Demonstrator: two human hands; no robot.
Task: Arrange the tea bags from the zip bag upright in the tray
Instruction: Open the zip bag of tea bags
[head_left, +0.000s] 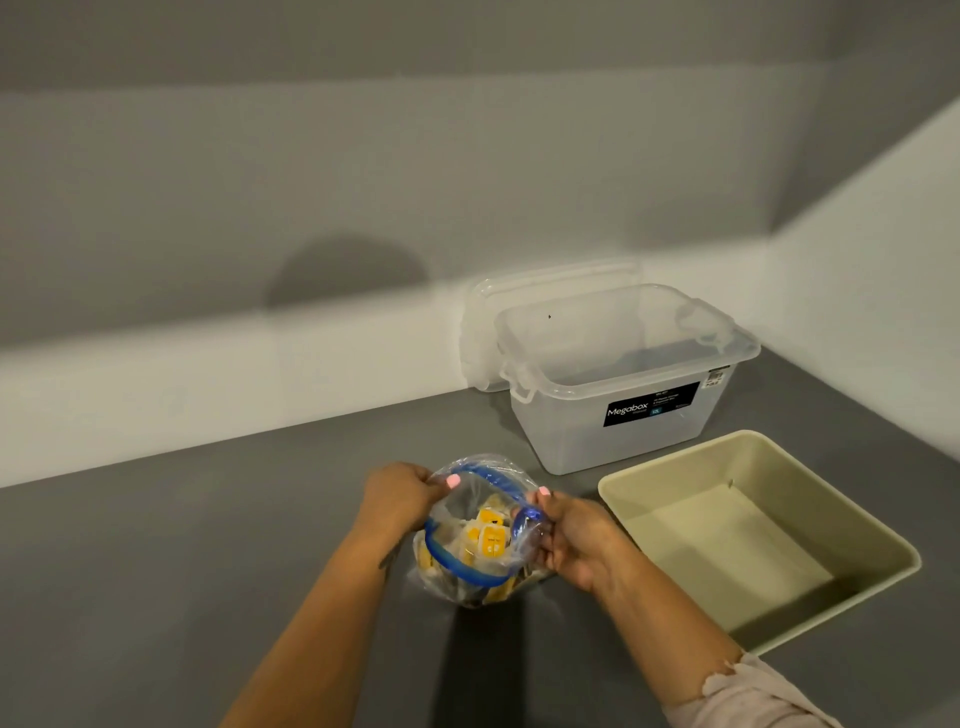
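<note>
A clear zip bag (467, 566) with a blue zip rim stands on the grey counter, its mouth pulled wide. Several yellow and white tea bags (488, 535) show inside it. My left hand (402, 493) pinches the rim on the left side. My right hand (571, 535) grips the rim on the right side. The beige tray (883, 577) lies to the right of the bag, with nothing inside.
A clear plastic storage box (623, 441) with a black label stands open behind the tray, its lid (483, 332) leaning on the wall behind it. White walls close the counter (182, 545) at the back and right.
</note>
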